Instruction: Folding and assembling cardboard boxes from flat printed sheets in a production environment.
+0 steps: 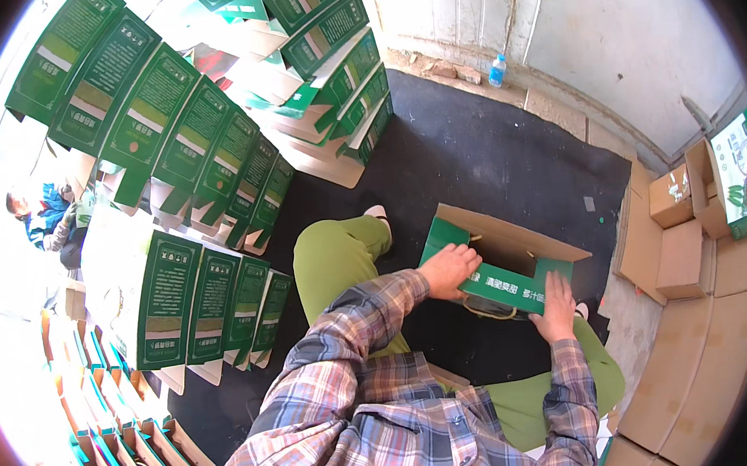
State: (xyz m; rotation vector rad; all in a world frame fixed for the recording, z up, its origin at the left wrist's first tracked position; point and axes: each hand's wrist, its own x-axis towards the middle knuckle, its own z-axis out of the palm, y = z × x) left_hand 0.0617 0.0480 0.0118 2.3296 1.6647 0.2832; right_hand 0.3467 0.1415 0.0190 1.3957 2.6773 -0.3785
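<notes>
A green printed cardboard box (502, 282) with a brown inside stands open-topped between my knees. My left hand (451, 271) is closed over its left end, fingers bent on the green panel. At the right end my right hand (556, 308) grips the near corner, with its fingers lying over the panel and its thumb at the lower edge. A tall brown flap (512, 230) stands up along the far side. A yellowish cord handle (490, 313) hangs below the near edge. The box's bottom is hidden.
Rows of stacked green cartons (190, 150) rise on the left, with more open boxes (138, 457) below them. Brown cartons (689, 341) line the right side. A blue-labelled bottle (497, 70) stands by the far wall. Another person (48, 217) sits far left. Black matting (471, 148) covers the floor.
</notes>
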